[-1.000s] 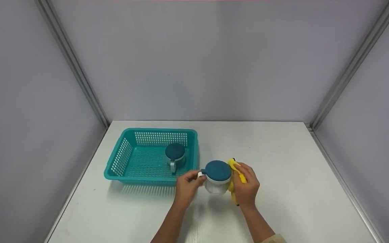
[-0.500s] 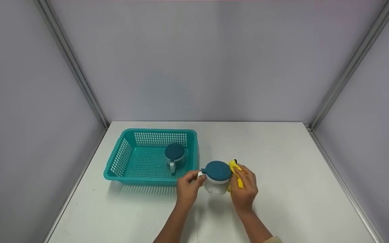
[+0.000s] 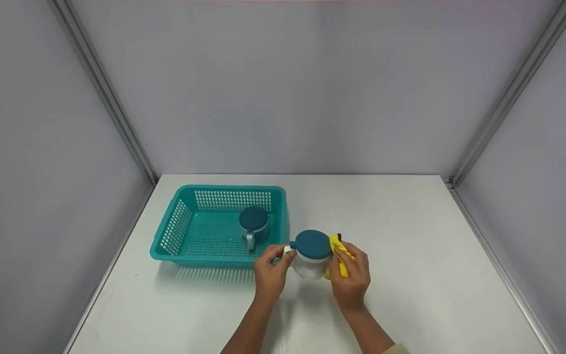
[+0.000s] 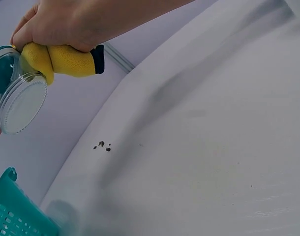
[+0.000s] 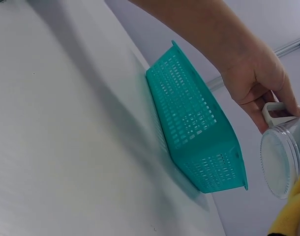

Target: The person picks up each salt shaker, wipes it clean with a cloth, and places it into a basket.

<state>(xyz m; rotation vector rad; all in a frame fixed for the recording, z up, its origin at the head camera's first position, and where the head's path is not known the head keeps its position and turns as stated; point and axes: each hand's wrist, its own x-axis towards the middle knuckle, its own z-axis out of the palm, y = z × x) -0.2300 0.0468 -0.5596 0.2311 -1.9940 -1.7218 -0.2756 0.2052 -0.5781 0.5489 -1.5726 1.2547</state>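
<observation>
A clear jar (image 3: pixel 308 268) with a dark teal lid and a white handle is held up above the table in the head view. My left hand (image 3: pixel 269 275) pinches its handle (image 5: pixel 275 115) between thumb and fingers. Bunched in my right hand (image 3: pixel 352 280) is a yellow cloth (image 3: pixel 343 268) with a dark edge, pressed to the jar's right side. The left wrist view shows the cloth (image 4: pixel 66 60) against the glass and the jar's round base (image 4: pixel 24 105). Part of the cloth is hidden by my right fingers.
A teal plastic basket (image 3: pixel 156 248) stands on the white table (image 3: pixel 410 236), left of the hands. Inside it, near its right wall, is a second lidded jar (image 3: pixel 253 219) with a handle. Small dark specks (image 4: pixel 102 146) lie on the table. Grey panels surround the table.
The jar and both hands have shifted slightly left and up in the head view. My right hand and the cloth have moved along the jar's side, with less cloth hanging below. Both grips persist.
</observation>
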